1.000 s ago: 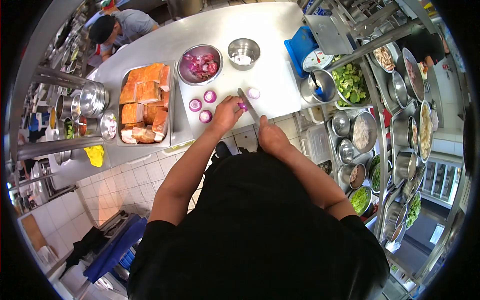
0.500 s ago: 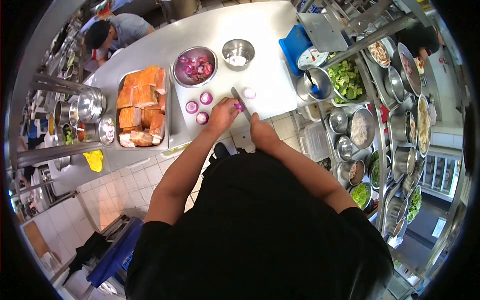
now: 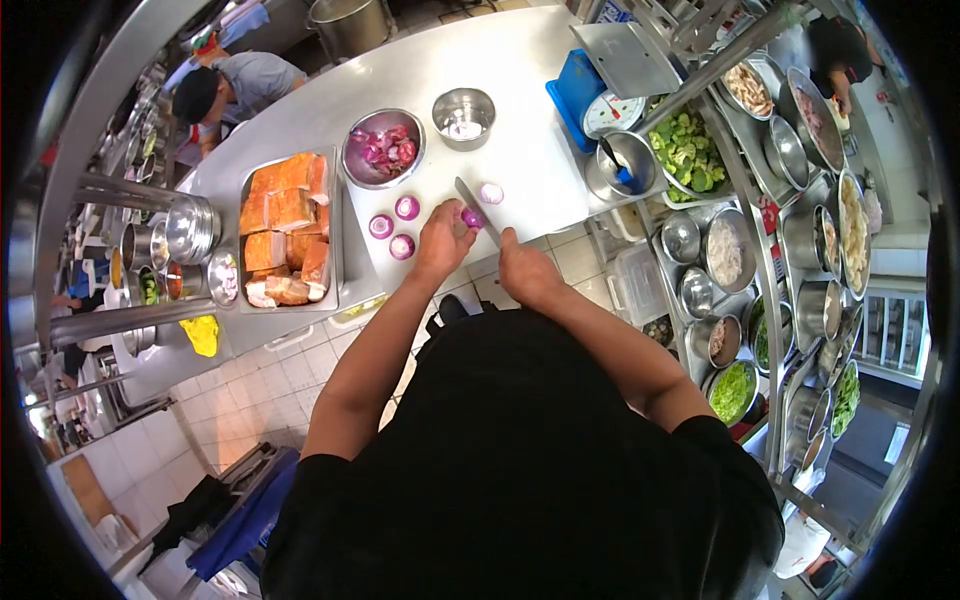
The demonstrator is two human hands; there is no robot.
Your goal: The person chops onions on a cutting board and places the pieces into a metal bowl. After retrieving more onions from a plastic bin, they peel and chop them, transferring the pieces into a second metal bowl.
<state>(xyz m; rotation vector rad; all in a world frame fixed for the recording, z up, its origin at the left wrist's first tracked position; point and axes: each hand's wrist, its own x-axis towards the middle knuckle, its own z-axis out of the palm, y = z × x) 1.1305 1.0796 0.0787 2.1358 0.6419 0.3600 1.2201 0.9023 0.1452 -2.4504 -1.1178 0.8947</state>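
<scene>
Hands with a knife and a purple onion piece on a white cutting board

The left hand [image 3: 446, 240] pinches the small purple onion piece [image 3: 471, 217] against the white rectangular cutting board [image 3: 540, 190]; the right hand [image 3: 528, 270] grips the long steel-bladed knife [image 3: 477, 209], its blade beside the piece.

Pale tiled floor [image 3: 230, 405] below a curved steel counter [image 3: 240, 150], metal shelving [image 3: 765, 250] alongside.
</scene>
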